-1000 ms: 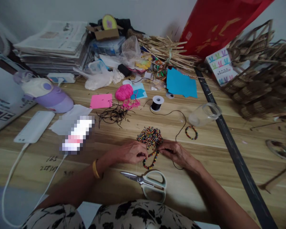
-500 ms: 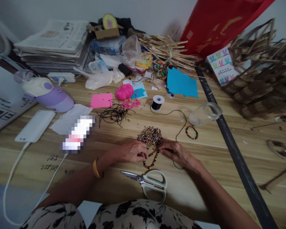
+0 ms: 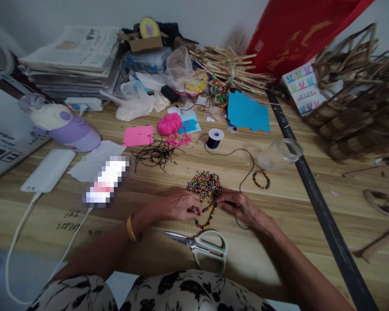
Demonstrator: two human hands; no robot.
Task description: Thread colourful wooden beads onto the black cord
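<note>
A short curved string of multicoloured beads (image 3: 205,226) runs between my two hands. My left hand (image 3: 180,204) is closed, its fingertips pinched at the left side of the string. On the other side, my right hand (image 3: 240,208) pinches the string near its upper end; the exact grip is hidden by the fingers. Just beyond the fingertips lies a pile of loose beads (image 3: 203,183). Black cord (image 3: 248,175) trails from a white-ended spool (image 3: 215,139) round to my right hand. Scissors (image 3: 197,246) lie partly open just below the hands.
A finished-looking bead ring (image 3: 261,179) and a clear jar on its side (image 3: 275,156) lie to the right. Tangled black cord pieces (image 3: 155,154), pink yarn (image 3: 169,124) and a phone (image 3: 106,180) are on the left. Woven brown items (image 3: 353,116) crowd the far right.
</note>
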